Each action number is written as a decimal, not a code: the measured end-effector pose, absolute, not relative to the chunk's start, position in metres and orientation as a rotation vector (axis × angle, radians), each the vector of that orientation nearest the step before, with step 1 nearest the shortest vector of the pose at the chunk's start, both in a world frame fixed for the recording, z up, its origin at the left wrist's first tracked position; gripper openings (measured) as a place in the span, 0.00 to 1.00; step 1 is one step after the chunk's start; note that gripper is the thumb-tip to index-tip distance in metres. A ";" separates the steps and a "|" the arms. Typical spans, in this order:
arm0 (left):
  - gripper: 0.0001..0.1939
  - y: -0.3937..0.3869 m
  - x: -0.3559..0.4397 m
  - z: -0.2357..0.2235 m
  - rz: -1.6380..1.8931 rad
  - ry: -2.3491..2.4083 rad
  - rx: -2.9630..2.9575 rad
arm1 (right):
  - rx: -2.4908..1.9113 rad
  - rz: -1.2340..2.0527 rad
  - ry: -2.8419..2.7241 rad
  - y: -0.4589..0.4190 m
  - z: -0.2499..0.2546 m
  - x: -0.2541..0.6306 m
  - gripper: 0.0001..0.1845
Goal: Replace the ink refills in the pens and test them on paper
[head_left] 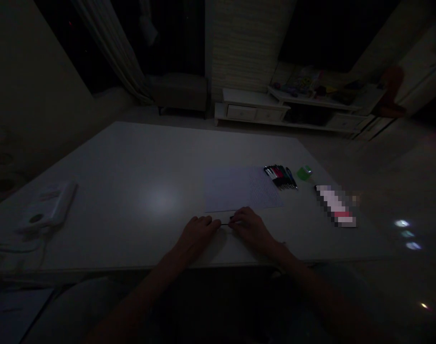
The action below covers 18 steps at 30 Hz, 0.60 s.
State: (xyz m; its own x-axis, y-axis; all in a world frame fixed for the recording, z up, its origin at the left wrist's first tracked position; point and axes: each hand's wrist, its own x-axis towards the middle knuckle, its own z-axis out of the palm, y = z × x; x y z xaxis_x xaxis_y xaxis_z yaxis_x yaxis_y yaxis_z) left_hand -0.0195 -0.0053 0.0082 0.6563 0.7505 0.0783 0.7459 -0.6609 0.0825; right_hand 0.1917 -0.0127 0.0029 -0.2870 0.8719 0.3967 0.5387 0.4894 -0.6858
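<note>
My left hand (200, 231) is closed on one end of a thin dark pen (225, 224), low over the near part of the white table. The fingers of my right hand (249, 228) pinch its other end, where a short black piece shows at the fingertips. Only a short length of the pen is visible between the hands, and dim light hides its details. Just beyond them lies an open paper sheet or notebook (228, 188), its right part covered in handwriting. A row of several pens (281, 177) rests at its upper right corner.
On the white table (139, 157), a small green container (304, 172) and a phone with a blurred screen (334, 205) lie to the right. A white box-like device (49, 205) with cables sits at the left. A low cabinet (253, 107) stands beyond the table.
</note>
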 end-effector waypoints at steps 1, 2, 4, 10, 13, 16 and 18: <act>0.08 -0.005 -0.021 0.008 0.169 1.290 2.815 | -1.181 0.547 -1.968 -0.013 0.003 0.194 0.03; 0.08 -0.004 -0.024 0.007 0.177 1.314 2.804 | -1.211 0.534 -1.957 -0.014 0.003 0.198 0.02; 0.09 -0.003 -0.032 0.006 0.195 1.377 2.760 | -1.299 0.499 -1.917 -0.016 0.003 0.207 0.02; 0.11 -0.004 -0.046 0.008 0.210 1.413 2.714 | -1.389 0.472 -1.898 -0.016 -0.003 0.220 0.02; 0.11 -0.009 -0.040 0.008 0.182 1.366 2.731 | -1.389 0.486 -1.852 -0.019 -0.002 0.220 0.05; 0.09 -0.016 -0.030 0.005 0.172 1.296 2.755 | -1.336 0.554 -1.858 -0.029 0.002 0.215 0.07; 0.09 -0.020 -0.023 0.003 0.163 1.237 2.789 | -1.273 0.600 -1.915 -0.037 0.003 0.208 0.07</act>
State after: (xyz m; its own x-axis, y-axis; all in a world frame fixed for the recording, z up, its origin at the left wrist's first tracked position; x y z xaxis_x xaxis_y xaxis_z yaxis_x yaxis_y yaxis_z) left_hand -0.0233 -0.0198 0.0029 0.6669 0.7425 0.0624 0.7333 -0.6689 0.1219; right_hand 0.2078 -0.0366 0.0035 -0.2271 0.9177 0.3259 0.5680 0.3966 -0.7212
